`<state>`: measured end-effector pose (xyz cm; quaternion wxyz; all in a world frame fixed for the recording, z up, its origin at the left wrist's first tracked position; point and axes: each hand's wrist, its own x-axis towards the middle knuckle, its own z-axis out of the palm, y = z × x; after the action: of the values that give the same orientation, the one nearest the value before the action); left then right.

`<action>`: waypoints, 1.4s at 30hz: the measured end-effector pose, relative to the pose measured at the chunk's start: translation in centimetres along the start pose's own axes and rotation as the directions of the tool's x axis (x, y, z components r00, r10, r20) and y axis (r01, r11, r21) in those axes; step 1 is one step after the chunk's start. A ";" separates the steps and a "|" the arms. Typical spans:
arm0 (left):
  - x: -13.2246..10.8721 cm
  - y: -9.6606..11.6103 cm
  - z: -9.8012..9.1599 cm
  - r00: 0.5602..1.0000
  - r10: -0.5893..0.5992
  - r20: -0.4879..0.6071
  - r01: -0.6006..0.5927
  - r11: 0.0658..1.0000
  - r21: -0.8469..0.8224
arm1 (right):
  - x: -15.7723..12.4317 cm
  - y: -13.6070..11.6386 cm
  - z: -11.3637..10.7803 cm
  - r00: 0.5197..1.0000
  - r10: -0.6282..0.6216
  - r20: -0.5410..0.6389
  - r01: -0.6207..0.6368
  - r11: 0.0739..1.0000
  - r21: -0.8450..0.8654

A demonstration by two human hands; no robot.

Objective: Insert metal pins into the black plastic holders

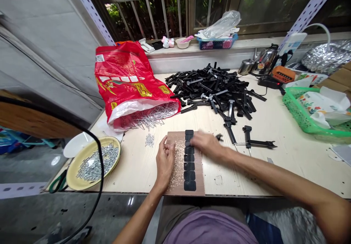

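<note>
In front of me lies a brown board (178, 185) scattered with small pale specks, overhanging the table's front edge slightly. A column of several black rounded pads (189, 166) runs down its right side. My left hand (165, 163) is closed at the board's left edge, thumb over the surface and fingers bent along the side. Over the upper pads, my right hand (205, 146) reaches in from the right, its fingertips at the column. Motion blurs those fingers, so whatever they may hold is hidden. Left of the board sits a small cluster of metal pieces (149, 140).
A red bag (128, 79) spills thin metal rods. Black plastic parts (211, 86) form a heap behind the board, with joined ones (260, 143) nearer. At left stands a yellow plate (71, 171) of small metal pieces beside scissors (59, 182); a green basket (298, 121) stands right.
</note>
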<state>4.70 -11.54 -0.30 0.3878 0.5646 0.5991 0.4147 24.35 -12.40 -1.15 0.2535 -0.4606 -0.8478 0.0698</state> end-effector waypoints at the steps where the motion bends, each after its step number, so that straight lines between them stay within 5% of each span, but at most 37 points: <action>1: 0.0 0.0 0.0 1.000 -0.004 -0.004 0.004 1.000 0.021 | 0.6 0.5 -0.5 1.000 0.009 -0.013 -0.009 1.000 0.001; 4: -0.1 0.0 -0.1 1.000 -0.003 -0.017 0.004 0.998 0.063 | 1.1 1.6 -1.3 0.961 -0.247 0.126 0.234 0.966 0.112; 6: 0.0 0.0 -0.1 1.000 -0.003 -0.004 0.003 0.998 0.067 | 0.7 2.2 -1.5 0.944 -0.294 0.148 0.268 0.948 0.170; 10: 0.0 -0.1 -0.1 1.000 -0.004 0.005 0.003 0.997 0.075 | 1.1 4.5 -1.4 1.000 0.004 0.006 -0.005 0.988 0.153; 18: -0.1 0.0 -0.1 1.000 -0.017 -0.002 0.017 0.999 0.044 | 2.9 6.1 -0.7 0.995 0.101 0.014 -0.102 0.981 0.167; 24: 0.2 -0.1 -0.2 1.000 -0.029 -0.013 0.030 0.993 0.117 | -1.6 7.1 -4.1 0.968 0.216 0.131 -0.220 0.975 0.015; 29: 0.7 -0.3 -0.2 0.999 -0.036 0.003 0.035 0.986 0.165 | -7.4 8.3 -8.7 0.881 0.392 0.266 -0.342 0.915 -0.214; 32: 0.7 -0.2 -0.1 0.999 -0.048 0.007 0.046 0.982 0.184 | -9.2 9.7 -11.2 0.828 0.467 0.309 -0.425 0.883 -0.197; 38: 0.8 0.1 0.4 0.997 -0.064 -0.033 0.070 0.967 0.243 | -10.4 13.9 -14.8 0.665 0.746 -0.033 -0.742 0.656 -0.136; 42: 1.1 0.1 0.8 0.995 -0.087 -0.042 0.096 0.956 0.279 | -9.7 13.5 -13.8 0.525 0.849 -0.050 -0.838 0.506 -0.205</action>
<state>5.39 -10.39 -0.46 0.3139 0.5795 0.6828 0.3153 45.58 -14.21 2.45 0.1148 -0.8357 -0.5256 0.1101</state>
